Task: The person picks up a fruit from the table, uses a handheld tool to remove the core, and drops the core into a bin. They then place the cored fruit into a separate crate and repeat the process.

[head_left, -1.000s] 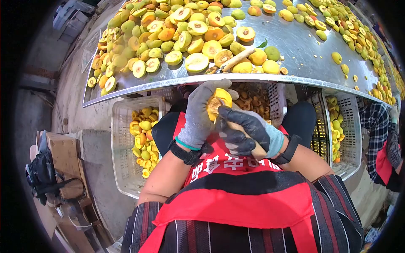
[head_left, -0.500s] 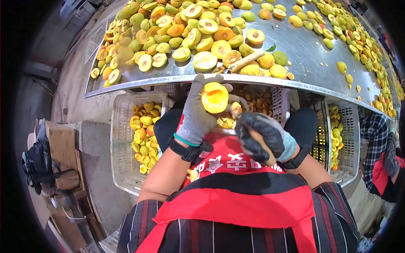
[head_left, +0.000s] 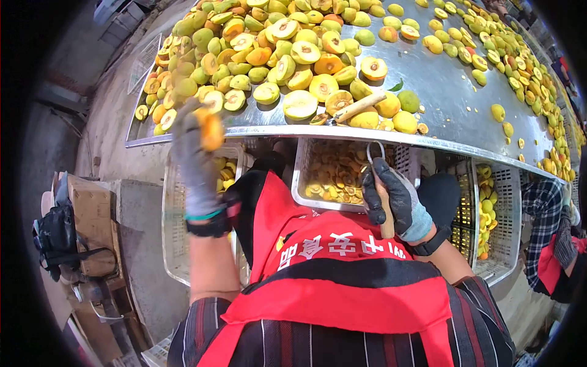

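One fruit (head_left: pixel 212 129), left hand (head_left: pixel 193 156); near table edge (head_left: pixel 275 131)

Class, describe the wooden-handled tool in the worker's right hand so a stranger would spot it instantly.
Below the metal table sits a white crate of fruit pieces. In front of the crate's right side, the gloved right hand grips the tool. Its curved metal end points toward the table, while the other wooden handle lies on the tabletop.
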`<state>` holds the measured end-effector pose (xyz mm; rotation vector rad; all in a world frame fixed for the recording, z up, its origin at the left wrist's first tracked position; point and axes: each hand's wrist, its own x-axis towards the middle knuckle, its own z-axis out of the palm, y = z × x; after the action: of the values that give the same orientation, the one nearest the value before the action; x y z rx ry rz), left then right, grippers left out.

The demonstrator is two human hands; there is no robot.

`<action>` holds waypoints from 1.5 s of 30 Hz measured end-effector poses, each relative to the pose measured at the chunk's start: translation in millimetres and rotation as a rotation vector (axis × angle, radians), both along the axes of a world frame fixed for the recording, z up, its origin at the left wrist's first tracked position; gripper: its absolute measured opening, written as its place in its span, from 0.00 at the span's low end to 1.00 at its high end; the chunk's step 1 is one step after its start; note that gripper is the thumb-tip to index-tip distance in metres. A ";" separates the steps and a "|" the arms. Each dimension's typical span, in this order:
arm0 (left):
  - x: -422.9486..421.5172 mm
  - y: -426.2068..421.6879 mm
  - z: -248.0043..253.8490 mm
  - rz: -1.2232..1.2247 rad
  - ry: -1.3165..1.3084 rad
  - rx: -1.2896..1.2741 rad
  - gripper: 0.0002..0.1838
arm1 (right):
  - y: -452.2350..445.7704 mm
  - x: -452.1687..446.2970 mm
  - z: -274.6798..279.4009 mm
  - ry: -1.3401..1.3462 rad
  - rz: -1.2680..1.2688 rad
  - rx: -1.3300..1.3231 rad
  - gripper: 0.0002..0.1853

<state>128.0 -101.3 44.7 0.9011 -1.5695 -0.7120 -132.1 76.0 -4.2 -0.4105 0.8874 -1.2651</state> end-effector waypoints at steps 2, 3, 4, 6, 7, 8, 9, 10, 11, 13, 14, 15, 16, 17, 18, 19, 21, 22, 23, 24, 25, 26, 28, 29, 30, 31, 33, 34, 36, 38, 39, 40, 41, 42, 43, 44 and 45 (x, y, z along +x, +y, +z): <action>58.8 -1.4 -2.6 0.129 -0.013 0.198 0.18 | 1.1 -7.1 -2.5 -0.060 -0.009 0.043 0.17; 89.7 1.1 -4.1 0.183 -0.101 0.414 0.18 | 1.8 -9.2 -3.3 -0.036 -0.029 0.070 0.17; 119.9 0.7 -10.4 0.325 -0.547 0.471 0.19 | 1.9 -11.0 -4.7 -0.012 -0.048 0.096 0.17; 122.7 1.7 -5.9 0.460 -1.004 0.507 0.19 | 0.9 -13.4 -7.7 -0.021 -0.054 0.093 0.17; 117.6 4.2 -6.9 0.422 -1.018 0.317 0.20 | 0.3 -13.8 -7.4 -0.004 -0.049 0.103 0.18; 103.0 10.4 -4.6 0.383 -1.024 0.129 0.20 | -0.3 -13.8 -7.1 0.015 -0.041 0.113 0.18; 78.6 4.3 -5.9 0.245 -0.756 0.154 0.21 | -0.8 -12.8 -7.6 0.017 -0.037 0.114 0.18; 52.4 -6.6 -11.8 0.117 -0.674 0.164 0.20 | -2.0 -11.5 -7.7 0.040 -0.033 0.093 0.18; 23.7 -18.0 -17.0 -0.013 -0.588 0.169 0.20 | -3.5 -10.5 -6.7 0.064 -0.032 0.068 0.18; -40.2 -32.9 -14.5 -0.095 -0.826 0.195 0.26 | -3.6 -8.8 2.0 0.123 -0.017 0.033 0.18; -69.3 -39.8 -11.8 -0.128 -0.953 0.263 0.29 | -2.0 -8.3 5.5 0.177 -0.002 0.005 0.18; -90.7 -50.7 -19.7 -0.220 -0.996 0.403 0.30 | -0.5 -8.7 6.7 0.168 -0.002 -0.008 0.17; -109.1 -53.2 -28.7 -0.172 -1.191 0.368 0.30 | 1.1 -9.3 6.9 0.177 -0.004 -0.011 0.17; -121.5 -59.9 -44.5 -0.135 -1.158 0.329 0.30 | 2.7 -9.9 6.8 0.189 -0.007 -0.035 0.17; -129.4 -62.6 -52.5 -0.098 -1.125 0.290 0.29 | 4.2 -10.5 7.6 0.201 -0.010 -0.059 0.16; -129.3 -64.2 -59.3 -0.097 -1.120 0.284 0.29 | 5.9 -10.7 10.9 0.208 -0.021 -0.075 0.15; -126.9 -55.3 -52.4 -0.090 -0.817 0.213 0.29 | 4.2 -9.9 12.7 0.182 -0.060 -0.055 0.14; -123.3 -51.1 -47.9 -0.066 -0.729 0.139 0.26 | 2.5 -10.3 12.9 0.149 -0.101 -0.030 0.13; -118.5 -52.3 -45.5 -0.201 -0.530 0.245 0.23 | -1.7 -13.4 17.8 0.262 -0.099 -0.043 0.10; -117.3 -41.9 -28.9 -0.329 -0.328 0.359 0.20 | -8.8 -13.4 21.2 0.317 -0.146 -0.052 0.10; -110.8 -23.7 -11.4 -0.416 -0.290 0.441 0.18 | -14.4 -16.3 29.5 0.300 -0.116 -0.039 0.10; -110.2 -6.3 4.1 -0.418 -0.292 0.439 0.18 | -21.4 -19.2 36.6 0.286 -0.086 -0.030 0.11; -108.4 22.1 18.1 -0.649 -0.187 0.619 0.18 | -47.2 -12.7 9.6 0.493 -0.198 -0.252 0.10; -108.4 31.4 16.7 -0.690 -0.172 0.632 0.18 | -57.4 -2.1 9.4 0.698 -0.312 -0.480 0.10; -108.0 38.6 14.5 -0.731 -0.157 0.647 0.18 | -58.0 9.4 12.3 0.446 -0.293 -0.280 0.12; -106.7 43.8 12.7 -0.711 -0.108 0.781 0.22 | -49.5 7.1 21.7 0.317 -0.192 -0.230 0.13; -100.3 55.3 10.0 -0.773 0.188 0.890 0.26 | -37.3 7.0 31.3 0.190 -0.098 -0.175 0.14; -97.8 60.5 8.2 -0.826 0.491 0.987 0.30 | -34.3 8.1 25.4 0.091 -0.087 -0.128 0.14; -95.1 69.2 -3.3 -0.856 0.344 0.849 0.36 | -28.3 14.5 23.9 -0.004 -0.077 -0.084 0.14; -95.9 76.8 -24.5 -0.727 0.226 0.650 0.38 | -25.8 28.9 27.8 0.079 -0.158 0.011 0.13; -96.3 76.2 -31.8 -0.776 0.419 0.732 0.40 | -24.9 29.6 24.5 0.088 -0.098 -0.031 0.13; -92.8 76.6 -35.4 -0.777 0.419 0.733 0.40 | -24.6 29.4 24.6 0.088 -0.100 -0.031 0.13; -88.4 78.2 -32.4 -0.839 0.597 0.862 0.40 | -23.8 29.3 24.7 0.273 -0.079 -0.075 0.13; -84.5 78.4 -28.3 -0.897 0.779 0.990 0.41 | -23.5 29.1 27.2 0.458 -0.056 -0.118 0.12; -81.5 77.3 -21.9 -0.942 0.808 1.020 0.42 | -18.4 24.1 36.5 0.539 0.006 -0.037 0.16; -79.5 75.5 -23.4 -0.941 0.810 1.020 0.42 | -17.9 23.0 36.3 0.541 0.007 -0.036 0.16; -77.8 73.6 -26.5 -0.917 0.750 0.977 0.43 | -17.2 22.6 35.9 0.749 0.040 -0.148 0.16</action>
<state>50.1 -27.7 18.2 0.3790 -0.8176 -2.2830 -109.5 58.8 31.8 -1.0556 1.4010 -1.1472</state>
